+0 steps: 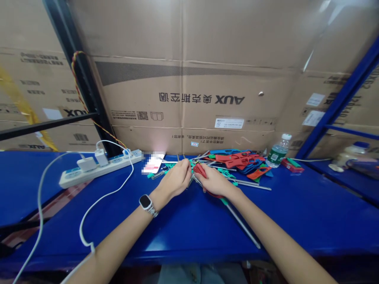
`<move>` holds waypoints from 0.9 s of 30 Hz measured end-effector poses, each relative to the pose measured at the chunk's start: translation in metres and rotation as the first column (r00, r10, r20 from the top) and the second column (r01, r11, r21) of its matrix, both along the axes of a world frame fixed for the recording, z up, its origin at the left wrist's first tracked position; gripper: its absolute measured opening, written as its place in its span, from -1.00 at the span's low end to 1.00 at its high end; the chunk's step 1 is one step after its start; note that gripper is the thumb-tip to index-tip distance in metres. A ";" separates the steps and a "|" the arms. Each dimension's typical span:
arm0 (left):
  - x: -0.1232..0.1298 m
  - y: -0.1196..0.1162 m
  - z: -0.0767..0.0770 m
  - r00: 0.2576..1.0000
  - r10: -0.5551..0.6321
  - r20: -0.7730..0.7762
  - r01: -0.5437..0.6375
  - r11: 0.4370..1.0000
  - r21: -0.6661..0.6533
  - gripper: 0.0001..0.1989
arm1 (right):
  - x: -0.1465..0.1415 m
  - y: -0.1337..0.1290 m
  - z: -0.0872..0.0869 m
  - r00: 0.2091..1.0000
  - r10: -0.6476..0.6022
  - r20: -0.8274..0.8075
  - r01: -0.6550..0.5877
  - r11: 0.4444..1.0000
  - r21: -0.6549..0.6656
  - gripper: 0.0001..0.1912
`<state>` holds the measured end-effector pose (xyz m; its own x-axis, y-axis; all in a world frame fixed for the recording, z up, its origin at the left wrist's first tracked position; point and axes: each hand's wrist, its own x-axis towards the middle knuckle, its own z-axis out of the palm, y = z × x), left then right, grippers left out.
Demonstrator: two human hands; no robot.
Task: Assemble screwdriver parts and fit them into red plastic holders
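Note:
My right hand (214, 181) is closed around a red plastic handle (199, 170). Below that hand, a green collar and a long metal tube (244, 227) stretch toward the front right; together they look like a long-necked lighter. My left hand (177, 175), with a watch on its wrist, has its fingers pinched together beside the handle's end. Whatever lies between those fingers is hidden. Just behind both hands are loose metal tubes with green ends (251, 184), and a pile of red, blue and orange plastic handles (232, 159) lies to the right.
A white power strip (97, 169) with plugged-in chargers stands at the left, its white cable (84, 221) looping over the blue table (177, 236). A water bottle (277, 152) and a small red box (292, 165) are at right. Behind rises a large cardboard sheet (142, 94).

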<state>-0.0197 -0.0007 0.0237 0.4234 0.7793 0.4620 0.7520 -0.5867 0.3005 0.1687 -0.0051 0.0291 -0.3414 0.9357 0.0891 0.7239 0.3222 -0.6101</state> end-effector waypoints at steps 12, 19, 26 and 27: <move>0.003 0.006 -0.029 0.986 -0.109 0.124 0.106 0.994 0.030 -0.81 | -0.011 0.003 -0.032 0.957 -0.076 -0.278 0.079 0.997 -0.002 -0.40; 0.008 0.004 -0.024 0.994 -0.076 -0.072 0.082 0.993 0.081 -0.75 | -0.012 -0.001 -0.033 0.903 -0.087 -0.420 0.065 0.996 -0.068 -0.41; 0.010 0.009 -0.021 0.978 -0.044 -0.205 0.063 0.994 0.085 -0.78 | -0.012 -0.001 -0.039 0.947 -0.056 -0.315 0.067 0.997 0.025 -0.39; 0.009 0.009 -0.021 0.973 -0.047 -0.225 0.067 0.994 0.081 -0.78 | -0.012 -0.001 -0.038 0.952 -0.063 -0.300 0.074 0.997 0.024 -0.39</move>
<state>-0.0105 0.0081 0.0023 0.5658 0.7118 0.4162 0.7587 -0.6470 0.0751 0.1569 -0.0066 -0.0094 -0.2292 0.9505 0.2098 0.5316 0.3028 -0.7911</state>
